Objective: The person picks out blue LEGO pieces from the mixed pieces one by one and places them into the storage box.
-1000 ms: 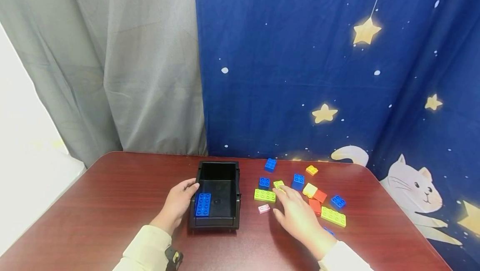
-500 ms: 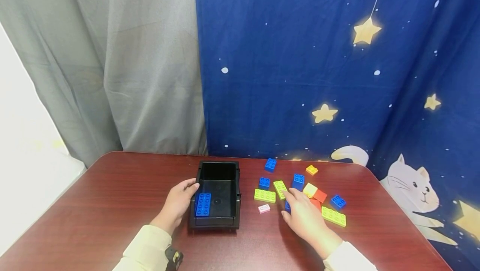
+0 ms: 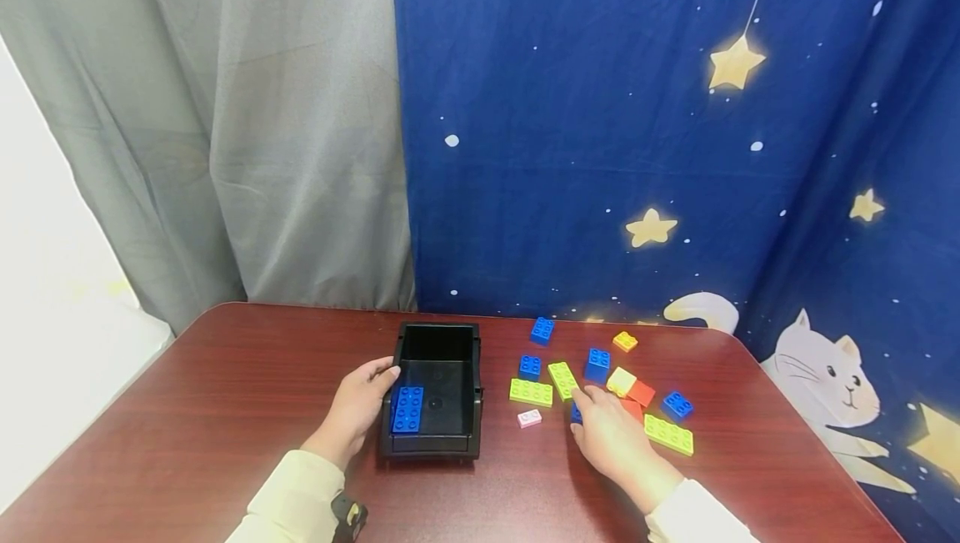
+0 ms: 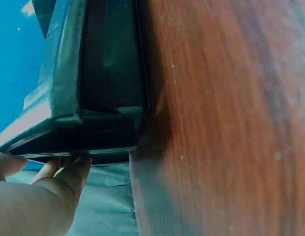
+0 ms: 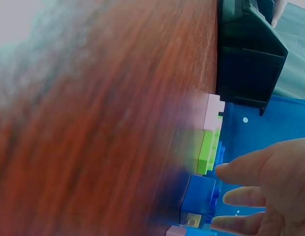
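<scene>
My left hand [image 3: 362, 405] grips the left wall of a black plastic bin [image 3: 431, 443], thumb at the rim and fingers along the outside. A blue building brick [image 3: 407, 409] lies inside the bin at the near left. To the right, my right hand [image 3: 618, 439] is low over the loose bricks, fingertips right by a partly covered blue brick [image 3: 576, 414]. In the right wrist view its fingers [image 5: 243, 196] are spread beside that blue brick [image 5: 199, 194], not wrapped round it. A lime brick [image 3: 562, 380] lies just beyond the fingertips.
Between bin and right hand lie a lime brick [image 3: 531, 393] and a small pink brick [image 3: 529, 418]. Several blue, yellow and red bricks are scattered behind and right of the hand, with another lime brick [image 3: 669, 434] beside it. Curtains hang behind the table [image 3: 285, 359].
My right hand has drawn back slightly to the right, off the far lime brick and onto the blue brick before it. The left hand and bin have stayed in place.
</scene>
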`<action>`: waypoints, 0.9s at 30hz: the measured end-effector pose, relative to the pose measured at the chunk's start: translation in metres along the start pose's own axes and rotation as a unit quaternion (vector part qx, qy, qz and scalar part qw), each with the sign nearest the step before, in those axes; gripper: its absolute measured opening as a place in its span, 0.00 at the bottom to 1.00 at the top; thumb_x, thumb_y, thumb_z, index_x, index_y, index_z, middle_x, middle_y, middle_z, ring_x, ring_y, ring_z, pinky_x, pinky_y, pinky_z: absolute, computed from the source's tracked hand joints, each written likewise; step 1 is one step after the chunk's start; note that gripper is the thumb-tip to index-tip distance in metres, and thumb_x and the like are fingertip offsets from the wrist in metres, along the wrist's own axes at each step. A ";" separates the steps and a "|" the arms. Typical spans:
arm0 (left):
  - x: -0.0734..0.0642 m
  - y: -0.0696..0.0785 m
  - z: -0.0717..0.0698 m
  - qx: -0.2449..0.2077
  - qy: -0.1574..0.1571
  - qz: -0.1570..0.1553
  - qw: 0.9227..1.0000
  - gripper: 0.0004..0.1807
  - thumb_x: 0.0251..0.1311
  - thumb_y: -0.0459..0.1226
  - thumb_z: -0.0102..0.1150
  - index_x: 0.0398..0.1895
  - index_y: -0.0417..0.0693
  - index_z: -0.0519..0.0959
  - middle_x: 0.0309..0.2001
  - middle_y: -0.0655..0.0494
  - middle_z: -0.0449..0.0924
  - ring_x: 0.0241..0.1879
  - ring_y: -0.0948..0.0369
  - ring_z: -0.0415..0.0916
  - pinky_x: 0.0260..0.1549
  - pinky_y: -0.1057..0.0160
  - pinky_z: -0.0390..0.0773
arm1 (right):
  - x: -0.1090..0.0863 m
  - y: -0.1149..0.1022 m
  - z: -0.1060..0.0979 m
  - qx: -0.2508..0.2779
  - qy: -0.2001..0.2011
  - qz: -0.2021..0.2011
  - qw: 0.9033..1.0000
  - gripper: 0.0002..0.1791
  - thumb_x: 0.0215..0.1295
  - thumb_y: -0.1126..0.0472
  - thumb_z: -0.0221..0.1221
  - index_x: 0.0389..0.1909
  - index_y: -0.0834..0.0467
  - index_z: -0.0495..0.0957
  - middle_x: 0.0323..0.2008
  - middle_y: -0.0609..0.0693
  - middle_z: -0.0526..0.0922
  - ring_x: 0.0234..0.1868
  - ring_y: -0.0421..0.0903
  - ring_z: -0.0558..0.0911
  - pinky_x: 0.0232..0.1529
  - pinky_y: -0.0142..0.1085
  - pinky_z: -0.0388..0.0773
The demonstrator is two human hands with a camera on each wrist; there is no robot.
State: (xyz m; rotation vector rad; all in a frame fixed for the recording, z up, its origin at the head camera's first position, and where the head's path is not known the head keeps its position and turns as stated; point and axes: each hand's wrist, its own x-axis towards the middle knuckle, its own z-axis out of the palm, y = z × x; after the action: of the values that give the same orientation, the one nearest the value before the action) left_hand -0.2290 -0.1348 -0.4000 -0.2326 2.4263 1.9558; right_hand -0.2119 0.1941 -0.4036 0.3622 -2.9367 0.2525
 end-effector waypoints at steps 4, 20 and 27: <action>0.000 0.000 0.000 -0.003 0.000 0.000 1.000 0.25 0.72 0.40 0.45 0.67 0.35 0.64 0.66 0.33 0.64 0.67 0.39 0.59 0.65 0.41 0.60 | 0.000 0.002 0.001 -0.003 0.001 0.003 1.000 0.25 0.57 0.63 0.66 0.55 0.67 0.76 0.52 0.65 0.78 0.54 0.63 0.77 0.52 0.56 0.76; 0.001 0.000 0.000 -0.006 0.001 -0.001 1.000 0.25 0.72 0.39 0.46 0.67 0.33 0.64 0.66 0.32 0.64 0.66 0.40 0.60 0.64 0.41 0.61 | 0.003 0.002 0.001 -0.017 -0.020 -0.008 1.000 0.17 0.60 0.70 0.61 0.50 0.68 0.78 0.45 0.61 0.82 0.48 0.59 0.81 0.49 0.52 0.79; 0.001 -0.001 0.000 -0.005 0.003 0.003 1.000 0.25 0.72 0.39 0.46 0.66 0.33 0.65 0.65 0.32 0.65 0.65 0.41 0.62 0.64 0.41 0.62 | 0.002 0.003 0.001 0.005 -0.013 -0.008 1.000 0.14 0.59 0.70 0.62 0.46 0.67 0.80 0.41 0.59 0.83 0.45 0.58 0.82 0.47 0.51 0.80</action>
State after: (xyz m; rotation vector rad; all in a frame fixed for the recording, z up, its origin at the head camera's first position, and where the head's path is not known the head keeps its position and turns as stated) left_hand -0.2297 -0.1350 -0.4016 -0.2305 2.4239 1.9739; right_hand -0.2146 0.1962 -0.4042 0.3935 -2.9582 0.2628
